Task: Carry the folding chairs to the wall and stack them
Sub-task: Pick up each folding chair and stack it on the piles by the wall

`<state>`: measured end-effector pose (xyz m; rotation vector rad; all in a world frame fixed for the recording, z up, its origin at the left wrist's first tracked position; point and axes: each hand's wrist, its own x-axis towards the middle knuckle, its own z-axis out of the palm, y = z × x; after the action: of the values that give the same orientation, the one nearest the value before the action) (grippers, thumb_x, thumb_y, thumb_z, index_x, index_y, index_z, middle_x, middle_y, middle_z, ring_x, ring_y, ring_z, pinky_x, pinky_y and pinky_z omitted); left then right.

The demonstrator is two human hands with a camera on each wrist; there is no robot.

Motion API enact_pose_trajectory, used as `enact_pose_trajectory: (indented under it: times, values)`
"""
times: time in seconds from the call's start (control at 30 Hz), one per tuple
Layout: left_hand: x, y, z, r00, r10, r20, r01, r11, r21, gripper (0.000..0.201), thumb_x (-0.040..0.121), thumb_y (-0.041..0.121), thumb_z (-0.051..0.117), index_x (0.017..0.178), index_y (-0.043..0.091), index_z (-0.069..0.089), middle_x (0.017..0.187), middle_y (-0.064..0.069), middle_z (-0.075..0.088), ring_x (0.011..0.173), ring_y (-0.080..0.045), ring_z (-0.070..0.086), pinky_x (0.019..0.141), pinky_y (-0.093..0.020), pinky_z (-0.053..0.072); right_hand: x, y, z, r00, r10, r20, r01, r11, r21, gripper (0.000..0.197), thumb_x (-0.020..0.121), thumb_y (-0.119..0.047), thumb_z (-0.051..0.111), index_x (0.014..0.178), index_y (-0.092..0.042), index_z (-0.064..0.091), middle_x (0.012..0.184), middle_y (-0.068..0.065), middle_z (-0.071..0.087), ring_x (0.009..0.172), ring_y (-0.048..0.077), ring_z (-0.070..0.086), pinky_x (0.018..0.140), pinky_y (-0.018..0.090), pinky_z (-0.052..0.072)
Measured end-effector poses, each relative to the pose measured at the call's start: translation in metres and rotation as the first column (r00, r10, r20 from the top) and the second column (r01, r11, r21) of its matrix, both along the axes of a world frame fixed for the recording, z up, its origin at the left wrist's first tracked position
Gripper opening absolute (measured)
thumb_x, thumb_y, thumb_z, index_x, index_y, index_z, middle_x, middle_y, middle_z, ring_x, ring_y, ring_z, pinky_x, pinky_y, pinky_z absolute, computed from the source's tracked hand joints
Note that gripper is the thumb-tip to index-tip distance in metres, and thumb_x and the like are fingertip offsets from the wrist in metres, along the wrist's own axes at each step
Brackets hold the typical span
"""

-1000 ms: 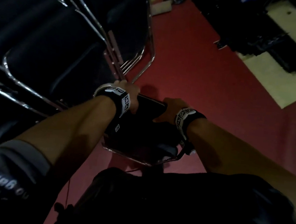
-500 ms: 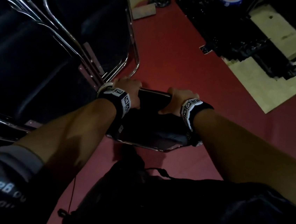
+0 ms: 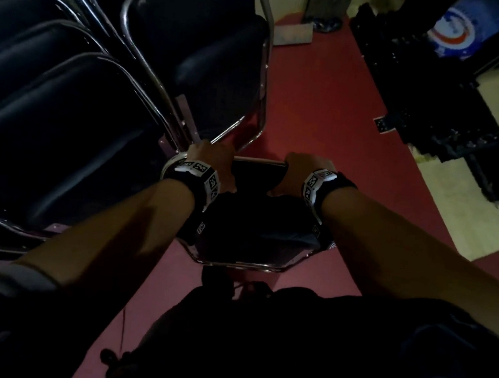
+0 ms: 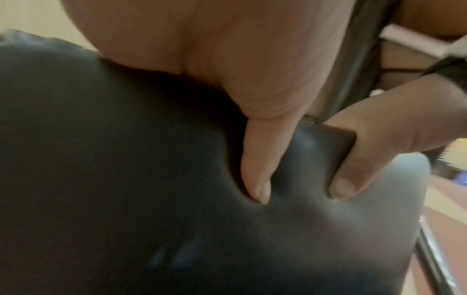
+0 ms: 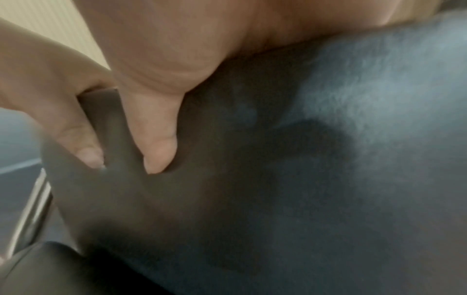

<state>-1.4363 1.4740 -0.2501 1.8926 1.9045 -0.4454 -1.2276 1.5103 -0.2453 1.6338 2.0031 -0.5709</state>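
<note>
Both hands, left hand [image 3: 213, 166] & right hand [image 3: 300, 175], stay clenched on folding chair [image 3: 254, 220] backrest top, thumbs dug into padding. Chair now nearer the stacked chairs [image 3: 82, 94], just beside them, over red floor [image 3: 326, 120].

- My wrists each carry a black band [image 3: 195, 180] set with white blocks bearing black square-code markers; the right band [image 3: 319, 185] matches.
- My forearms are bare.
- A grey sleeve [image 3: 1, 286] ends at my left elbow, with white lettering too blurred to read.
- My dark clothing [image 3: 317, 350] fills the lower view, and a thin cord [image 3: 122, 332] hangs from it.
</note>
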Motion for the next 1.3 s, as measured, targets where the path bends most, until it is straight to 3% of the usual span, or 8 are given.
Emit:
enact_pose_trajectory:
  times: [0.13,0.3,0.4,0.5,0.6,0.87,0.97,1.3]
  values:
    - [-0.017,0.031,-0.002,0.991,0.137,-0.009,-0.137,0.988,-0.067,0.07,0.064,0.055,0.089,0.124,0.031,0.061,0.125,-0.005,0.064,0.122,-0.034,0.055,0.098,-0.046,0.046,-0.021,0.043,-0.008,0.996,0.086,-0.017,-0.087,0.996,-0.027,0.089,0.057,-0.085,0.077,0.124,-0.029,0.059,0.117,-0.003,0.068,0.106,0.027,0.067,0.091,0.041,0.055]
    - [-0.01,0.09,-0.014,0.964,0.262,-0.052,-0.267,0.954,-0.133,0.087,0.04,0.062,0.086,0.12,0.04,0.059,0.121,-0.003,0.062,0.118,-0.036,0.056,0.09,-0.046,0.05,-0.012,0.121,-0.025,0.979,0.179,-0.096,-0.189,0.976,-0.109,0.079,0.066,-0.067,0.089,0.13,-0.029,0.064,0.121,-0.001,0.068,0.108,0.024,0.066,0.079,0.027,0.042]
    - [0.004,0.139,-0.004,0.937,0.346,-0.058,-0.35,0.921,-0.172,0.077,0.044,0.058,0.091,0.112,0.04,0.061,0.123,-0.004,0.056,0.115,-0.041,0.058,0.087,-0.05,0.053,-0.005,0.176,-0.035,0.958,0.229,-0.173,-0.254,0.956,-0.143,0.091,0.056,-0.071,0.091,0.133,-0.029,0.065,0.126,-0.003,0.069,0.111,0.023,0.066,0.092,0.031,0.054]
    - [0.013,0.183,0.008,0.905,0.424,-0.038,-0.425,0.897,-0.119,0.082,0.028,0.068,0.083,0.104,0.045,0.062,0.112,-0.003,0.062,0.111,-0.037,0.057,0.087,-0.048,0.052,0.0,0.234,-0.023,0.933,0.305,-0.189,-0.334,0.93,-0.152,0.091,0.063,-0.065,0.093,0.138,-0.025,0.061,0.137,0.003,0.065,0.121,0.028,0.063,0.096,0.03,0.051]
    - [0.016,0.21,0.02,0.86,0.51,0.004,-0.506,0.855,-0.111,0.078,0.044,0.063,0.089,0.114,0.041,0.064,0.112,-0.001,0.064,0.115,-0.032,0.057,0.085,-0.04,0.046,-0.004,0.285,-0.008,0.907,0.372,-0.198,-0.401,0.907,-0.132,0.093,0.062,-0.066,0.092,0.138,-0.023,0.06,0.136,0.007,0.064,0.121,0.029,0.063,0.101,0.037,0.054]
    - [0.029,0.238,0.025,0.723,0.684,0.096,-0.69,0.722,0.058,0.077,0.058,0.065,0.089,0.124,0.033,0.064,0.12,0.0,0.068,0.119,-0.032,0.058,0.1,-0.044,0.047,-0.036,0.374,0.003,0.819,0.562,-0.116,-0.565,0.825,0.01,0.096,0.041,-0.091,0.075,0.113,-0.03,0.059,0.115,0.004,0.065,0.102,0.029,0.066,0.09,0.046,0.06]
    - [0.018,0.244,0.02,0.692,0.715,0.102,-0.722,0.69,0.059,0.08,0.053,0.068,0.088,0.122,0.033,0.065,0.119,0.001,0.069,0.118,-0.03,0.059,0.1,-0.045,0.046,-0.046,0.376,0.011,0.779,0.619,-0.102,-0.618,0.785,0.037,0.086,0.054,-0.084,0.079,0.116,-0.028,0.06,0.115,0.004,0.063,0.104,0.031,0.064,0.091,0.046,0.058]
    - [-0.029,0.263,-0.003,0.716,0.691,0.098,-0.698,0.71,0.097,0.079,0.059,0.069,0.086,0.122,0.027,0.062,0.125,-0.003,0.066,0.123,-0.033,0.053,0.101,-0.047,0.042,-0.095,0.397,0.019,0.737,0.673,-0.064,-0.674,0.739,0.006,0.082,0.053,-0.086,0.077,0.112,-0.033,0.057,0.11,0.0,0.067,0.102,0.03,0.066,0.096,0.046,0.055]
